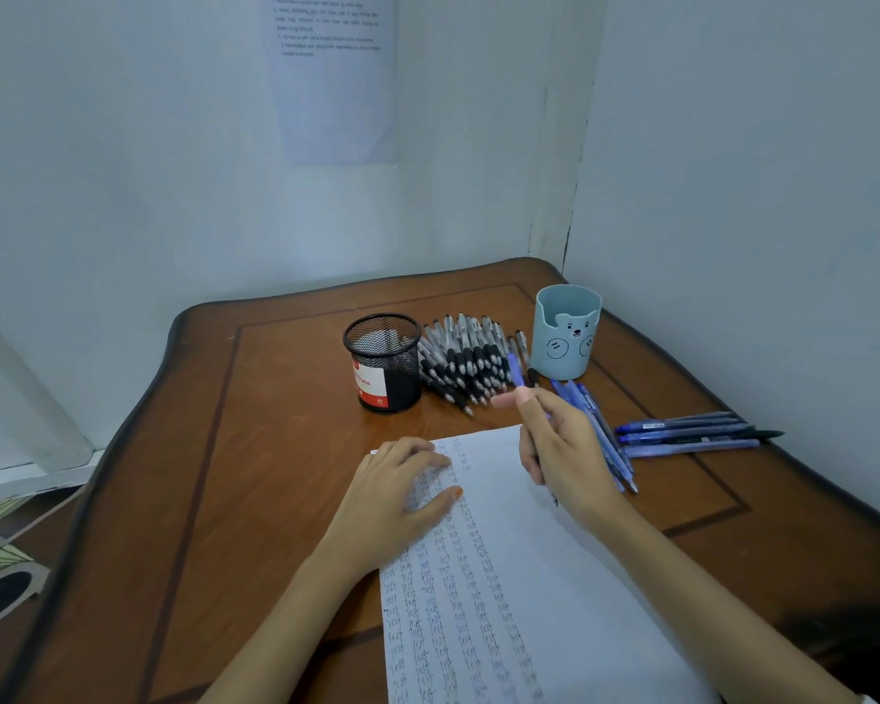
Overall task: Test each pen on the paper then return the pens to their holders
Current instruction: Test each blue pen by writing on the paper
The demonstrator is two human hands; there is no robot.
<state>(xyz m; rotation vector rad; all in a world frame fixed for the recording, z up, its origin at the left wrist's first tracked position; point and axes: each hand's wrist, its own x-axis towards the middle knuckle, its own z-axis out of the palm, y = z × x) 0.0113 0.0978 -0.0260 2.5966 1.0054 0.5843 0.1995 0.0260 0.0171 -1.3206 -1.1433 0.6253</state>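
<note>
1. My left hand [407, 492] lies flat on the paper [519, 576], fingers spread, holding nothing.
2. My right hand [562, 449] has its grip closed around a blue pen [515, 370], raised above the sheet.
3. Black pens [466, 358] lie heaped on the worktop [255, 449] between the mesh holder [384, 363] and the bear cup [566, 331].

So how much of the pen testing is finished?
Lots of testing looks done: the paper has columns of "test" written down it. Right now the left hand presses the paper flat, and the right hand holds a blue pen. Putting away is still left: the black pens and other blue pens lie on the table, and no pens show in the mesh holder or bear cup.
</note>
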